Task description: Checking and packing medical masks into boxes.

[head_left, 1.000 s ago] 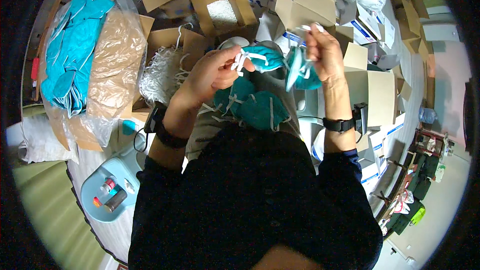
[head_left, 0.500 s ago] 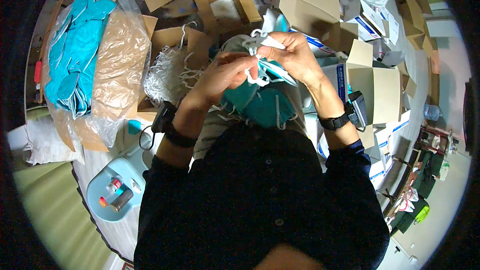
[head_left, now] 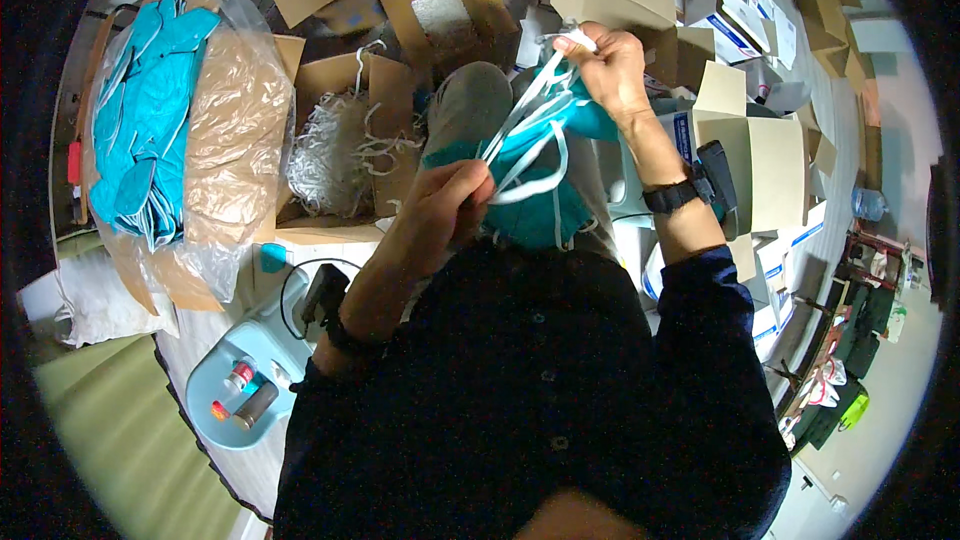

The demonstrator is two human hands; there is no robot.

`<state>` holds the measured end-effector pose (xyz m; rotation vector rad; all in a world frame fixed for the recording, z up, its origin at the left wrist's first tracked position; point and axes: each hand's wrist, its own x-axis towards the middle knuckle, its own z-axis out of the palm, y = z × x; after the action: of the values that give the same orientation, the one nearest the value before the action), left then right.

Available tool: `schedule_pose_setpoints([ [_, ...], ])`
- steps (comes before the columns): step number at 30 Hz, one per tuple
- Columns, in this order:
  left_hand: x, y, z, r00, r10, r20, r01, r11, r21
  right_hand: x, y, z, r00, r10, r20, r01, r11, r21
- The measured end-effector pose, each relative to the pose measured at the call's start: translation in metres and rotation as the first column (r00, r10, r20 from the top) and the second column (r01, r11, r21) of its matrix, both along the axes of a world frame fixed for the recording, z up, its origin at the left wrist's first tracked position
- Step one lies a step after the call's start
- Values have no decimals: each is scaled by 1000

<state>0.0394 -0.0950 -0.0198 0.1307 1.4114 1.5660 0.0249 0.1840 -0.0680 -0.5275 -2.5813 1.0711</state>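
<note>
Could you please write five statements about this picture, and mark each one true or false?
1. The left hand and the right hand hold white straps. True.
2. The two hands touch each other. False: they are apart, with straps between them.
3. An open carton holds loose strips. True.
4. The bin is empty. False: the bin holds a bottle and a dark cylinder.
5. The teal pile is at far right. False: the teal pile is at left.

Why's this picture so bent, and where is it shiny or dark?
Head view: a fisheye lens curves the edges of the pale floor and leaves a black rim; head view: glare streaks the clear plastic bag; head view: the dark shirt shows little detail and speckled noise, while the white straps stand out.
</note>
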Motion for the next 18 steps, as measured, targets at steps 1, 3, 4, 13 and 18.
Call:
schedule_pose_setpoints([
  [1,2,-3,3,999,24,23,-24,1000,-11,0,-4,0,1000,-2,1,2,1000,-5],
  [3,6,-13,6,998,36,59,-35,999,-27,0,-10,0,999,33,-11,-33,999,-34],
  [4,8,-19,6,995,42,87,-39,998,-40,0,-9,-2,1000,25,-10,-25,999,-35],
  [13,22,-33,-17,971,15,-237,-65,977,-204,8,4,16,993,107,-57,-118,956,-269],
  [18,-20,0,-25,994,61,-95,-62,998,-6,31,-13,30,982,160,-100,-188,869,-457],
])
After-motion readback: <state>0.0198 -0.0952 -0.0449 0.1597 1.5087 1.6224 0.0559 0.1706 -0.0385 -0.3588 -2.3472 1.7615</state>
